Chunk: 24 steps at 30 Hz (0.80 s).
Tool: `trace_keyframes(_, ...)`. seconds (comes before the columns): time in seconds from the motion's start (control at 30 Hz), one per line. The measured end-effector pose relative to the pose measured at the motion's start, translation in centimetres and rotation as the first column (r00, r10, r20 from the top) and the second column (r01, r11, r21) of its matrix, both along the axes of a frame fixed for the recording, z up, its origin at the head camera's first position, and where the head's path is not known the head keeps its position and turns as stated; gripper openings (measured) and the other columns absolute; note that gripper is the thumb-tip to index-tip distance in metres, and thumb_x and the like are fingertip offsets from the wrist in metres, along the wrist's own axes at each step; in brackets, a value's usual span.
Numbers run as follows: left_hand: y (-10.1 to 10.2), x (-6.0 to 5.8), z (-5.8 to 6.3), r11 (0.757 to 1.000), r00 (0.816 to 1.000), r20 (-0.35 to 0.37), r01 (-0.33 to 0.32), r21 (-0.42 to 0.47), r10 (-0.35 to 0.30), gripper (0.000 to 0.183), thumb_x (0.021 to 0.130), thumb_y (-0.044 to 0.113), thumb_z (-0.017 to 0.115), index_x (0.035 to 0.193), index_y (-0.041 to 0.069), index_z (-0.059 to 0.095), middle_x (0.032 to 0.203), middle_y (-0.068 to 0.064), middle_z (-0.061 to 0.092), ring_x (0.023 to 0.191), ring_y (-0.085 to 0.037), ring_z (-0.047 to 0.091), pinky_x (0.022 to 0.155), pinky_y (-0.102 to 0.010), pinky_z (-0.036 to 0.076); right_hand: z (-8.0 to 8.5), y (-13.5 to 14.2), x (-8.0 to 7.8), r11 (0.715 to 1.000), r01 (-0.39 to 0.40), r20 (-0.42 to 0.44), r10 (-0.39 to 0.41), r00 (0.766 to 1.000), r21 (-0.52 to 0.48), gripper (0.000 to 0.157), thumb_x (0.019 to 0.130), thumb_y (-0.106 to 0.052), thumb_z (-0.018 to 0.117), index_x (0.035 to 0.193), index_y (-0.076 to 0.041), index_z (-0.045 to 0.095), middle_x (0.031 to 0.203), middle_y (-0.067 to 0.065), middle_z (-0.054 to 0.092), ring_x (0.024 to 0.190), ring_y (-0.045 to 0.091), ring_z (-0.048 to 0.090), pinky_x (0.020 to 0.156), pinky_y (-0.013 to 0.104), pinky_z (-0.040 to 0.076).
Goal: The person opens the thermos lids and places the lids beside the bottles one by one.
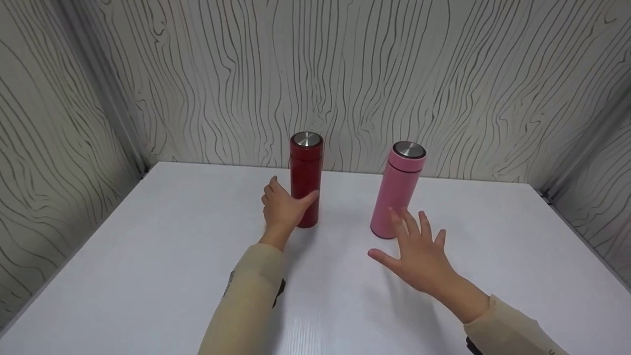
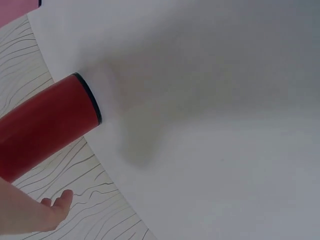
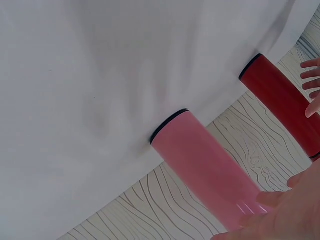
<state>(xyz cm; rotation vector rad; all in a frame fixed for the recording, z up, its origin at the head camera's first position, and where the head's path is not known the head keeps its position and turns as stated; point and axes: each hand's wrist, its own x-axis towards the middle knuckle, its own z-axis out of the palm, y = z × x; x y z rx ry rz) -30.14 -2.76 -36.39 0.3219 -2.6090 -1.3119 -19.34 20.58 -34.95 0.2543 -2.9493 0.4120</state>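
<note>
A red thermos bottle (image 1: 306,170) with a silver lid stands upright on the white table. My left hand (image 1: 284,208) is right beside it, thumb stretched across its front and the other fingers at its left side. To the right a pink thermos bottle (image 1: 397,192), also silver-lidded, stands upright. In front of it my right hand (image 1: 419,254) is spread, the index fingertip overlapping its lower part in the head view. In the right wrist view, the fingers (image 3: 272,199) stretch over the pink bottle's side without curling round it.
The white table (image 1: 162,256) reaches back to a panel (image 1: 256,84) with a wood-grain pattern, close behind both bottles. Similar panels (image 1: 29,148) close off the sides, with grey metal posts (image 1: 98,79) in the corners.
</note>
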Motion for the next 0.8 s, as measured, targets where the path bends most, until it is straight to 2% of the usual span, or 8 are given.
trace_keyframes(0.23, 0.0, -0.7, -0.2, 0.999, 1.000, 0.006, -0.029, 0.035, 0.029, 0.102, 0.071, 0.052, 0.072, 0.147, 0.009, 0.019, 0.145, -0.015, 0.033, 0.132, -0.031, 0.033, 0.105, -0.051, 0.035, -0.2, -0.1, 0.3, 1.000, 0.004, 0.002, -0.004, 1.000, 0.002, 0.089, 0.081, -0.061, 0.057, 0.148, -0.012, 0.025, 0.150, 0.021, 0.026, 0.137, 0.050, 0.014, 0.096, 0.080, 0.007)
trace_keyframes(0.43, 0.3, -0.8, 0.5, 0.998, 1.000, 0.003, -0.020, 0.060, 0.020, 0.100, 0.071, 0.051, 0.072, 0.147, 0.011, 0.021, 0.144, -0.013, 0.036, 0.131, -0.032, 0.034, 0.104, -0.053, 0.036, -0.2, -0.2, 0.4, 1.000, -0.010, -0.024, 0.010, 1.000, 0.000, 0.087, 0.081, -0.061, 0.057, 0.146, -0.011, 0.028, 0.148, 0.021, 0.030, 0.136, 0.050, 0.017, 0.096, 0.080, 0.009)
trace_keyframes(0.63, 0.6, -0.5, 0.8, 0.997, 0.999, -0.042, -0.013, 0.082, 0.016, 0.082, 0.076, 0.045, 0.071, 0.141, 0.011, 0.035, 0.137, -0.009, 0.046, 0.126, -0.028, 0.041, 0.101, -0.051, 0.038, -0.1, -0.3, 0.7, 1.000, -0.012, -0.019, 0.012, 1.000, 0.004, 0.086, 0.081, -0.060, 0.057, 0.146, -0.012, 0.028, 0.147, 0.020, 0.031, 0.136, 0.050, 0.018, 0.096, 0.080, 0.010)
trace_keyframes(0.8, 0.7, 0.0, 0.7, 0.979, 0.995, -0.096, 0.019, 0.204, 0.001, 0.070, 0.077, 0.033, 0.074, 0.134, 0.011, 0.040, 0.132, -0.007, 0.053, 0.124, -0.024, 0.049, 0.103, -0.045, 0.041, 0.1, -0.3, 0.9, 1.000, -0.014, -0.011, 0.013, 1.000, -0.007, 0.086, 0.082, -0.061, 0.056, 0.146, -0.010, 0.029, 0.147, 0.019, 0.032, 0.137, 0.049, 0.018, 0.097, 0.079, 0.009)
